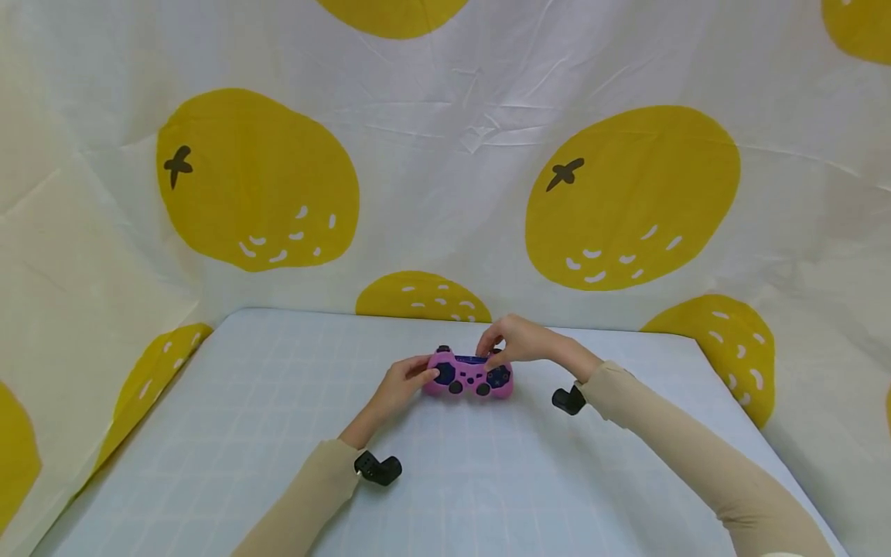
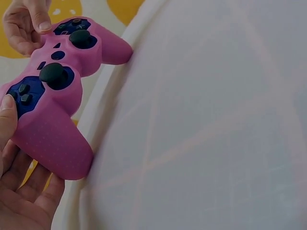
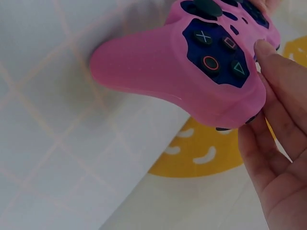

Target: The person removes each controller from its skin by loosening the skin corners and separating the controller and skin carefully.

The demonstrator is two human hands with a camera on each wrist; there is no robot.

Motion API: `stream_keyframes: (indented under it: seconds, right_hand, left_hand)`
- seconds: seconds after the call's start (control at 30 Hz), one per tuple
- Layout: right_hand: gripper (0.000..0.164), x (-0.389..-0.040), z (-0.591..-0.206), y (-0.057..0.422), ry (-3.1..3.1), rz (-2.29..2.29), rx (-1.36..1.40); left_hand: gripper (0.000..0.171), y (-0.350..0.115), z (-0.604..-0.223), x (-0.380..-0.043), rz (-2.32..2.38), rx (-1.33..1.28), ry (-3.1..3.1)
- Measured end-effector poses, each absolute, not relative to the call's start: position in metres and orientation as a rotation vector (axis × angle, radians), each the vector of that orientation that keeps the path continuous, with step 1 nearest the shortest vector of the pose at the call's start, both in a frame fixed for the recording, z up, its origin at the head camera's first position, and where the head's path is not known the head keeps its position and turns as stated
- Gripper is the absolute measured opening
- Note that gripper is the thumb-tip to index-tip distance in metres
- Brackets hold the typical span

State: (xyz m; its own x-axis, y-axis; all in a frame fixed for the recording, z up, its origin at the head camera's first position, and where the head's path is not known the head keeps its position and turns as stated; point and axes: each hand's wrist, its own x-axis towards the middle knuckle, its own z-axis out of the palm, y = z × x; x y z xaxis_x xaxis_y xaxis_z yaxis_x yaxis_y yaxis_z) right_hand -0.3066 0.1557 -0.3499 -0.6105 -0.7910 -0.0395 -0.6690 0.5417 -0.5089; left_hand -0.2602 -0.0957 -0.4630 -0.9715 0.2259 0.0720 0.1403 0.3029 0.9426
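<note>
A game controller (image 1: 462,370) in a pink cover, with dark blue button areas and two black thumbsticks, is near the far edge of the table, its face toward me. My left hand (image 1: 398,387) grips its left end; in the left wrist view the thumb (image 2: 6,115) lies on the direction pad and the fingers go behind. My right hand (image 1: 527,340) pinches the upper right edge from above. In the right wrist view, the right thumb (image 3: 276,55) touches the pink cover beside the symbol buttons, fingers behind. Whether the handles touch the table cannot be told.
The table (image 1: 278,433) has a pale cloth with a faint grid. Behind it and at both sides hangs a white curtain (image 1: 445,178) printed with large yellow fruits. A black wrist camera (image 1: 378,469) sits on the left sleeve, another camera (image 1: 568,400) on the right.
</note>
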Motion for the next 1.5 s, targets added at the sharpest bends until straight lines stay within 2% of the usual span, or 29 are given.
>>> stream_keyframes:
  seconds: [0.27,0.6,0.87,1.17,1.5]
  right_hand:
    - [0.016,-0.305,-0.352,0.157,2.582,-0.579,-1.200]
    - [0.021,-0.305,-0.354,0.158,2.645,-0.435,-1.343]
    - [0.010,-0.305,-0.353,0.158,2.650,-0.386,-1.393]
    - [0.005,-0.294,-0.346,0.146,2.734,-0.104,-1.412]
    - [0.010,-0.295,-0.335,0.133,2.591,0.063,-1.345]
  left_hand:
    - [0.051,-0.093,-0.465,-0.262,1.738,0.380,2.478]
    - [0.050,-0.094,-0.463,-0.262,1.761,0.360,2.505]
    - [0.047,-0.094,-0.464,-0.263,1.755,0.329,2.496]
    - [0.048,-0.095,-0.460,-0.261,1.701,0.362,2.510]
    - [0.046,-0.097,-0.457,-0.259,1.635,0.375,2.546]
